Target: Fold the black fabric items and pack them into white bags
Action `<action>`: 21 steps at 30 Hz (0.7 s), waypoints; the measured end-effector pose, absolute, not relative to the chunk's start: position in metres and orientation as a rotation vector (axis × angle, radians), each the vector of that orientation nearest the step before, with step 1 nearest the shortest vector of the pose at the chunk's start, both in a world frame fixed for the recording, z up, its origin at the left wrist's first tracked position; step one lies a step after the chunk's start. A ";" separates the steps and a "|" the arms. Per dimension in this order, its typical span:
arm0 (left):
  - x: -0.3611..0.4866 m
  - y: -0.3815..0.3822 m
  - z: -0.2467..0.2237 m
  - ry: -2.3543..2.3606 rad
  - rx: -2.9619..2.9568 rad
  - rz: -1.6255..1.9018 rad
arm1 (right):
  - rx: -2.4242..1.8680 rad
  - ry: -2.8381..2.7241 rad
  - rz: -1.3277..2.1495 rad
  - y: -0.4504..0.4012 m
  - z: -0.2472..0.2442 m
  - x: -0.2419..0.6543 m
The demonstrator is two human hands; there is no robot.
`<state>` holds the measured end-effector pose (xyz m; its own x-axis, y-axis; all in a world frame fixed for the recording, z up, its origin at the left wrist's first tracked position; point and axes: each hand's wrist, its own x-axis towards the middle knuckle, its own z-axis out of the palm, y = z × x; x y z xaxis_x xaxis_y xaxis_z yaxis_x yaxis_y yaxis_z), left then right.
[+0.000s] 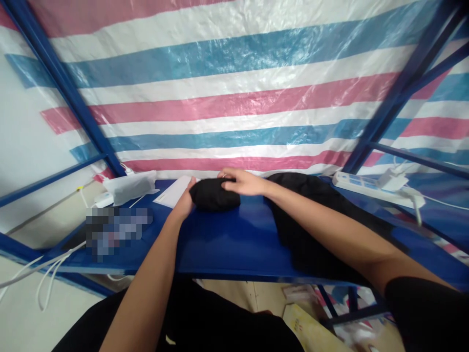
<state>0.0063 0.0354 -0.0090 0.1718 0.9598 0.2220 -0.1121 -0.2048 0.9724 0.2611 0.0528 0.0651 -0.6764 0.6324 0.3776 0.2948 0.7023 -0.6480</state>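
A bundled black cloth [214, 195] rests near the back of the blue shelf [234, 244]. My left hand [186, 198] grips its left end, with the fingers mostly hidden behind it. My right hand [242, 182] is bent over the bundle's upper right side, thumb and fingers against the cloth. To the right, a larger black cloth [300, 220] lies spread on the shelf, partly under my right forearm. A white sheet [174, 192] lies just left of my left hand.
A white power strip [377, 189] with plugs sits at the right, and a pale pouch [132, 187] at the left. White cables hang over the left edge. Blue metal posts [69, 88] frame a striped plastic sheet [234, 102] behind.
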 end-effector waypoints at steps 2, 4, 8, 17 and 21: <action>0.011 0.033 -0.008 0.783 1.251 1.288 | -0.787 -1.956 1.078 0.069 0.065 0.268; 0.013 0.028 -0.007 0.739 1.227 1.212 | -0.858 -1.694 1.290 0.081 0.059 0.272; 0.013 0.020 -0.007 0.803 1.281 0.974 | -1.041 -1.580 1.320 0.098 0.036 0.276; 0.012 0.024 -0.015 1.024 1.285 0.969 | -0.822 -2.511 0.486 0.081 0.047 0.279; 0.010 0.022 -0.012 1.083 1.356 0.983 | -0.783 -2.882 0.297 0.045 0.050 0.263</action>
